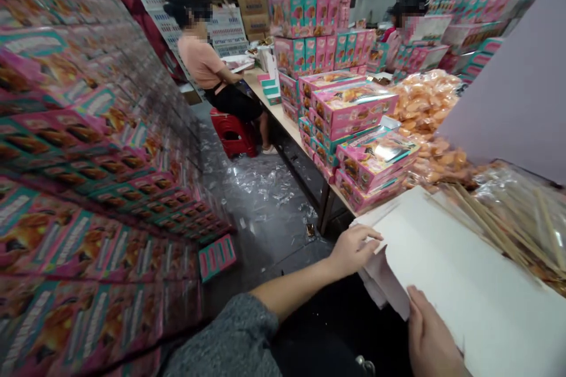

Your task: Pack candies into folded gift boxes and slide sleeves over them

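Note:
A stack of flat white cardboard sheets (464, 271) lies on the table edge in front of me. My left hand (354, 249) grips the stack's near left corner, fingers curled over the top sheet. My right hand (431, 336) holds the stack's lower edge, thumb on top of the sheet. Beside the sheets, to the right, lie several long wooden sticks (490, 221) in clear plastic.
Pink and teal boxes (360, 129) are stacked on the long table (287, 121), next to bags of orange snacks (424, 100). A tall wall of the same boxes (88, 159) fills the left. One person sits on a red stool (233, 132); another person sits behind the boxes (398, 29).

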### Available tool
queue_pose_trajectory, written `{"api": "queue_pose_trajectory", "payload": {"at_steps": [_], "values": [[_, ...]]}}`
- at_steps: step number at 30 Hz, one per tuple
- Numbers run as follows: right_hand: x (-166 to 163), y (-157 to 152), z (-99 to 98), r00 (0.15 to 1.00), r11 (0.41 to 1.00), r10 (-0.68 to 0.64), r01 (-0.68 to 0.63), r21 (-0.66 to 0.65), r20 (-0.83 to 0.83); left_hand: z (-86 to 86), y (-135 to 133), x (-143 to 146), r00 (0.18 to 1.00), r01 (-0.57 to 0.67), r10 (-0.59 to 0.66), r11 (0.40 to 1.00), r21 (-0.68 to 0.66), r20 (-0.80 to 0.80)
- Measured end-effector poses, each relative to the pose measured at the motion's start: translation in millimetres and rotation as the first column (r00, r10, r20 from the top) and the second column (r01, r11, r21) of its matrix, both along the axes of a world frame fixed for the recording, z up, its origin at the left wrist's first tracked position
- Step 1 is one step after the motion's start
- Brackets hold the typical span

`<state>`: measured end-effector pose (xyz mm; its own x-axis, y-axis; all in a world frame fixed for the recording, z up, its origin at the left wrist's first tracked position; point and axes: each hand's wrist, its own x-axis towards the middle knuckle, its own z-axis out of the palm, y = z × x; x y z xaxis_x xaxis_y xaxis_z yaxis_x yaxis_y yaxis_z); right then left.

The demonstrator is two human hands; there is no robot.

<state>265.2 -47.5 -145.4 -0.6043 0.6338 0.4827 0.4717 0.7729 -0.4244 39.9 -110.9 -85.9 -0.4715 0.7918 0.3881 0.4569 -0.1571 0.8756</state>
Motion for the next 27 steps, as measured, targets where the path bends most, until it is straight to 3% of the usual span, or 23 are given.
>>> {"api": "queue_pose_trajectory", "payload": {"at_steps": [3,7,9,17,24,27], "values": [[3.9,8.2,1.4,0.995,0.997,-0.039,0.044,-0.059,0.09,-19.5,-1.4,-4.6,0.987,-0.062,0.074,0.995,-0.084,0.145],[-1.2,11.3,-10.8,0.978,0.98,0.174,-0.184,0.078,0.118,-19.9,-1.7,-25.6,0.979,-0.03,0.05,0.994,-0.102,0.198],[-5.9,6.0,-13.9,0.972,0.963,0.21,-0.224,0.15,0.106,-19.6,-1.2,-28.5,0.974,-0.019,0.044,0.993,-0.114,0.221],[-19.4,-14.4,1.9,0.99,0.979,0.066,-0.088,0.185,0.123,-22.7,0.8,-29.3,0.974,0.066,-0.033,0.987,-0.143,0.222],[-33.9,-7.1,25.9,0.963,0.964,-0.265,0.263,0.031,0.042,-19.5,7.4,-46.3,0.991,0.003,0.019,0.987,-0.163,0.131],[-43.3,-4.3,27.2,0.981,0.985,-0.171,0.168,0.032,0.091,-13.3,17.8,-49.0,0.998,-0.017,0.027,0.988,-0.155,0.064]]}}
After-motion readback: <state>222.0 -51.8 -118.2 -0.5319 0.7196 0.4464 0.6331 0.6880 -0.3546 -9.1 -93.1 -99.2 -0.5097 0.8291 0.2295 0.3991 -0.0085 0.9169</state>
